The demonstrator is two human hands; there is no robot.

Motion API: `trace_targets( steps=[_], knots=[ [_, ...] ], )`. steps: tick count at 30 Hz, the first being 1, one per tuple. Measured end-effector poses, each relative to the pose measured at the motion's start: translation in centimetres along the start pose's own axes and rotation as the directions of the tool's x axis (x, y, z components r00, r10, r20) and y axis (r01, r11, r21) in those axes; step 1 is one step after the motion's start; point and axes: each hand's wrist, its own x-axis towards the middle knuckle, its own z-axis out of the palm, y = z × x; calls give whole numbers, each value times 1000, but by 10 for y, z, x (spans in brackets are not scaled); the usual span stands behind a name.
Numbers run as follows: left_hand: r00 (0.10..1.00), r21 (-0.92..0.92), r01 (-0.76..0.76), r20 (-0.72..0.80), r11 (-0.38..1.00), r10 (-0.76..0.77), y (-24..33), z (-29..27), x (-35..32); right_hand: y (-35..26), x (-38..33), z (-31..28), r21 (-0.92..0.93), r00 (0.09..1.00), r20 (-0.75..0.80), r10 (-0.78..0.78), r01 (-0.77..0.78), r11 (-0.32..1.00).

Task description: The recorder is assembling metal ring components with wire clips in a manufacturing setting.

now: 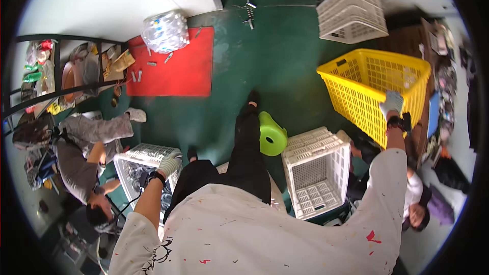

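Observation:
My right hand point(391, 103), in a pale work glove, is closed over the near rim of a large yellow plastic basket point(351, 94). The basket has openwork sides, and its visible inside is mostly bare. At lower left, my left hand point(170, 164) wears a striped, light knit glove. Its fingers appear closed on the right rim of a white plastic crate point(147, 150), though the fingertips are hard to make out. Dark and shiny small pieces point(135, 173) lie inside that crate. Both my arms are spread wide.
A white crate point(316, 173) and a green stool point(272, 135) stand by my legs. Stacked white crates point(351, 12) are at far right. A bagged bundle point(165, 31) lies on a red mat point(183, 74). Seated people point(76, 158) flank me, one per side. Shelves point(61, 71) line the left.

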Motion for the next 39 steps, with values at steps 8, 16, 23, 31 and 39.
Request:
trace_targets(
  steps=[8, 16, 23, 31, 39],
  knots=[
    [967, 61, 231, 99, 971, -236, 35, -7, -5, 79, 82, 116, -310, 869, 494, -20, 198, 930],
    [979, -75, 197, -36, 978, -200, 34, 4, -11, -68, 69, -34, -173, 791, 578, -203, 362, 916],
    [982, -232, 149, -81, 961, -172, 70, 16, 0, -69, 65, -133, -38, 864, 272, -423, 449, 893],
    [949, -72, -201, -263, 977, 175, 31, 92, 39, -182, 10, -306, -11, 791, 229, -568, 585, 811],
    [994, -975, 97, 105, 200, 31, 85, 11, -7, -308, -118, -445, -314, 642, 94, -761, 744, 589]
  ],
)
